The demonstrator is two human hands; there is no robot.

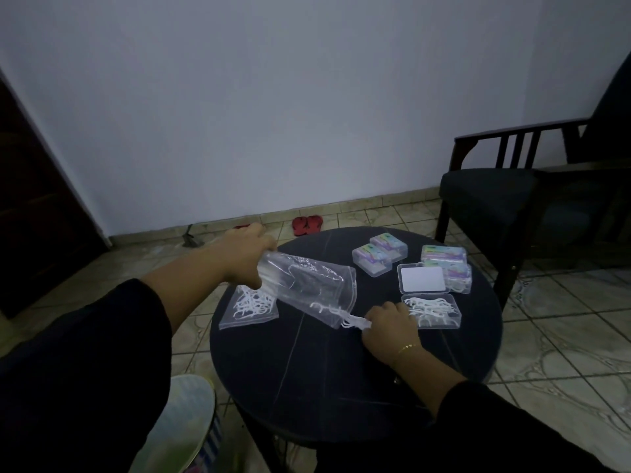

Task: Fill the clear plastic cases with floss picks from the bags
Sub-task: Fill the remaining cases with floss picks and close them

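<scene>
Two bags (pixel 307 285) (pixel 249 307); five clear cases (pixel 432 310) (pixel 372 259) (pixel 389 245) (pixel 444 253) (pixel 459 274); two red sandals (pixel 307 224); one chair (pixel 512 189).

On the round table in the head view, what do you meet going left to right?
Flat bag of floss picks → lifted bag held by the left hand → right hand pulling picks → open case → closed cases behind.

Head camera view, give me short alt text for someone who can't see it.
A person's left hand lifts a clear bag by its bottom while the right hand pulls white floss picks from its mouth, over a round dark table. An open case holding picks and several closed cases sit beyond; another bag lies flat.
</scene>
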